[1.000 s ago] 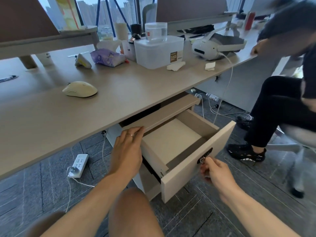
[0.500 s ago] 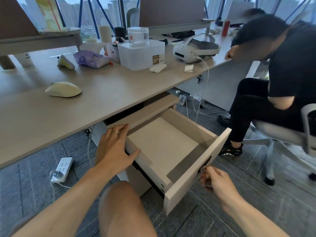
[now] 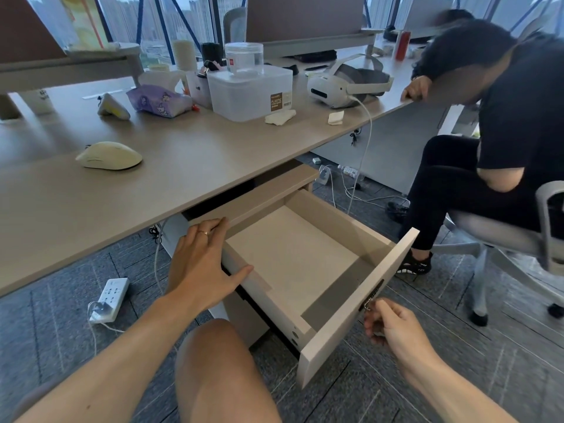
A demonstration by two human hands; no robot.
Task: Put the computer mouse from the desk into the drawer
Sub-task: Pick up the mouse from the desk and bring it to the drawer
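Observation:
A cream computer mouse (image 3: 109, 155) lies on the wooden desk (image 3: 189, 154) at the left, well away from both hands. Below the desk edge a light wooden drawer (image 3: 354, 319) stands pulled far out, with nothing on its floor. My left hand (image 3: 203, 264) rests flat on the cabinet's top edge and the drawer's left side, fingers spread. My right hand (image 3: 393, 326) pinches the small key or handle at the dark slot on the drawer front.
On the desk stand a plastic box (image 3: 250, 93) with a clear jar, a tissue pack (image 3: 158, 100) and a white headset (image 3: 345, 82). A person (image 3: 488, 123) sits on a chair at the right. A power strip (image 3: 111, 296) and cables lie on the carpet.
The drawer has slid further out toward me, drawn by my right hand. My left hand stays on the cabinet edge. The mouse has not moved.

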